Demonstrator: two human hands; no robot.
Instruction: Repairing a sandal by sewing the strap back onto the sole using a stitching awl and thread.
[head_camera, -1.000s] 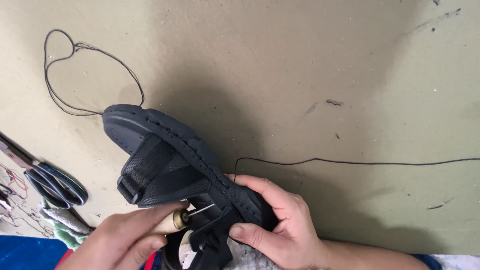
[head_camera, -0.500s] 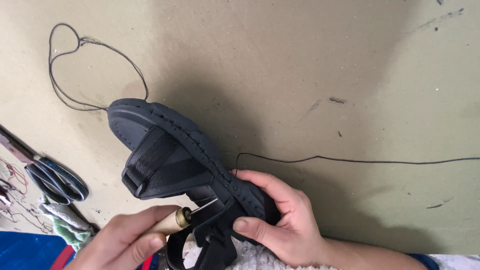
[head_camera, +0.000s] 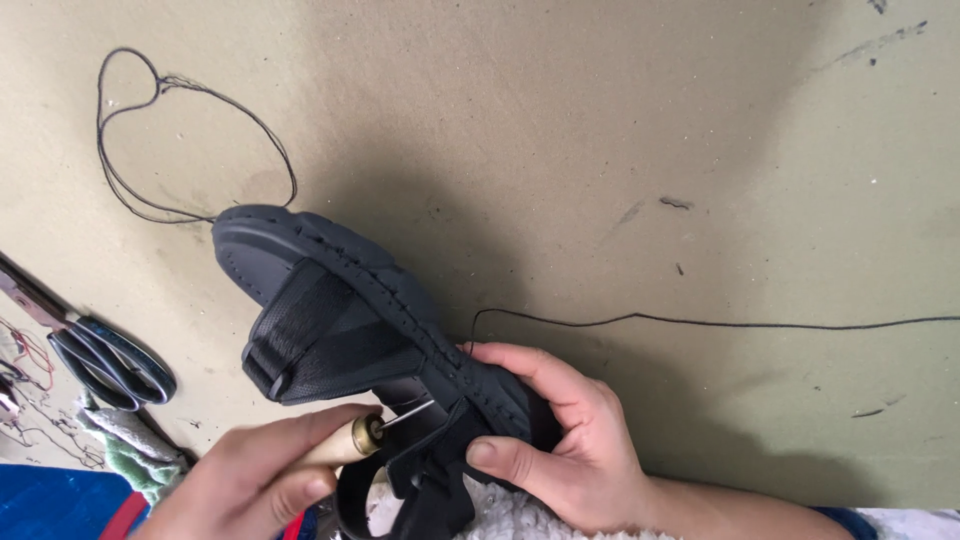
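Note:
A black strapped sandal (head_camera: 330, 330) is held on its side above the floor, with a row of stitches along the sole's edge. My right hand (head_camera: 560, 440) grips its heel end, thumb under and fingers over the edge. My left hand (head_camera: 255, 480) holds a wooden-handled awl (head_camera: 350, 440) whose metal needle points into the sandal near the heel strap. A black thread (head_camera: 700, 322) runs from the stitching off to the right across the floor.
A loop of black thread (head_camera: 200, 90) lies at the upper left. Black-handled scissors (head_camera: 110, 360) rest at the left edge beside a green cloth (head_camera: 130, 455) and a blue sheet (head_camera: 50, 500). White fleecy fabric (head_camera: 510, 520) shows under my hands.
Almost nothing differs. Both hands keep their hold and the awl's needle stays at the same spot by the heel strap. Only the view wobbles slightly.

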